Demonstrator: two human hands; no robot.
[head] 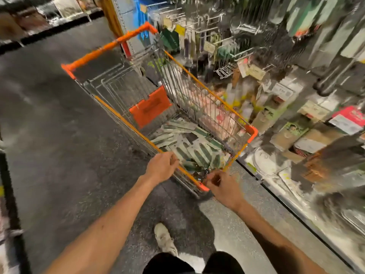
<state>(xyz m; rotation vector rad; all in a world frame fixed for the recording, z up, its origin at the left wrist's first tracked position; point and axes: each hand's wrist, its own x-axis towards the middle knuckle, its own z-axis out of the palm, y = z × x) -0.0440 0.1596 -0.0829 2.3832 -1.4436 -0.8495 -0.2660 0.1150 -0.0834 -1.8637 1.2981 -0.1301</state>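
A wire shopping cart (126, 119) with orange trim stands in a store aisle, its orange handle at the far end. Several carded green-handled utensil packs (189, 149) lie on its floor. My left hand (161, 169) grips the cart's near-left orange rim, fingers curled over it. My right hand (222, 186) is at the near corner of the cart, fingers curled; the blur hides whether it holds the rim or something small. The whole view is motion-blurred.
A shelf rack (266, 56) of hanging kitchen utensils and boxed goods runs along the right, close to the cart. Dark speckled floor (49, 135) opens to the left. Another shelf (29, 22) lies across the aisle at top left. My shoe (165, 239) is below.
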